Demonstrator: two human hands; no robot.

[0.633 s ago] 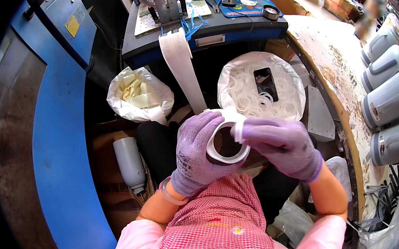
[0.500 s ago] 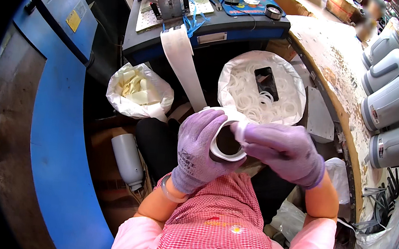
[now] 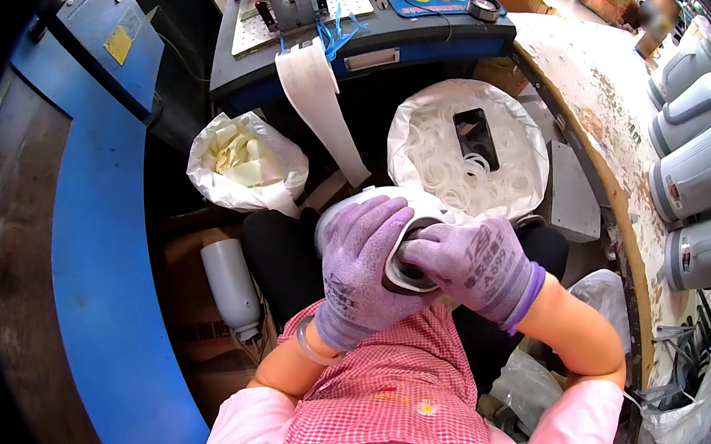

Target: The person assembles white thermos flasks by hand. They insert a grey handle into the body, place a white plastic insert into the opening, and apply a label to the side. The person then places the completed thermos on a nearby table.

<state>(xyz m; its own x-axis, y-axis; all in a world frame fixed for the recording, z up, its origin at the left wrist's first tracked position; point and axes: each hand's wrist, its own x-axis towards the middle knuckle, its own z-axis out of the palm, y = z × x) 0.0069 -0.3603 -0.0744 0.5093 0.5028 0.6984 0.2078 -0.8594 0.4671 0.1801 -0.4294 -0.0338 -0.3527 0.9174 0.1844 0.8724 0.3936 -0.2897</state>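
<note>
A whitish, jug-like vessel (image 3: 410, 197) lies tilted on my lap, its round mouth facing up toward me. My left hand (image 3: 359, 266) is wrapped round its near left side, in a purple glove. The gloved fingers of my right hand (image 3: 476, 268) are bent into the mouth, at the right of the rim. Whatever they pinch inside is hidden by the glove. Just beyond the vessel stands a white bag (image 3: 400, 127) full of translucent rings (image 3: 438, 174), with a dark phone (image 3: 475, 137) lying on top.
Finished-looking grey jugs (image 3: 708, 168) stand on the worn bench (image 3: 582, 81) at right. A white strip (image 3: 325, 102) hangs from the dark desk (image 3: 436, 35). At left are a bag of cream pieces (image 3: 245, 158), a grey bottle-shaped body (image 3: 232, 283) and a blue machine (image 3: 101, 256).
My right hand has turned and pushed its fingers into the vessel's mouth. The white ring earlier at its fingertips is no longer plainly visible. My left hand keeps its hold.
</note>
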